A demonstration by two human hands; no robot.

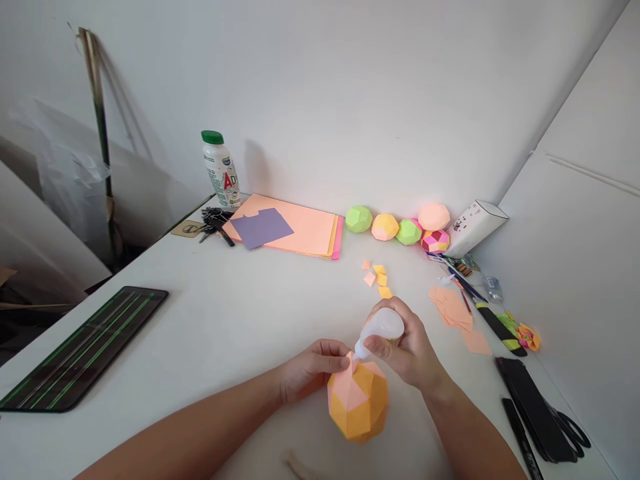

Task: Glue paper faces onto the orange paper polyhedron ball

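A faceted paper ball (361, 403) in orange and pink, with a little green at its lower left edge, is near the front of the white table. My left hand (320, 367) pinches a pink paper flap at the top of the ball. In my right hand (407, 343) is a white glue bottle (385, 325), tilted with its nozzle down at that flap, close to my left fingertips. Small orange and pink paper pieces (381, 279) lie on the table just beyond my right hand.
Coloured sheets (305, 230), a bottle (221, 170) and several paper balls (385, 227) stand or lie along the wall. Pink paper squares (451, 307), a cutter (501, 329) and scissors (567, 427) are at right. A dark striped tablet (85, 347) lies left.
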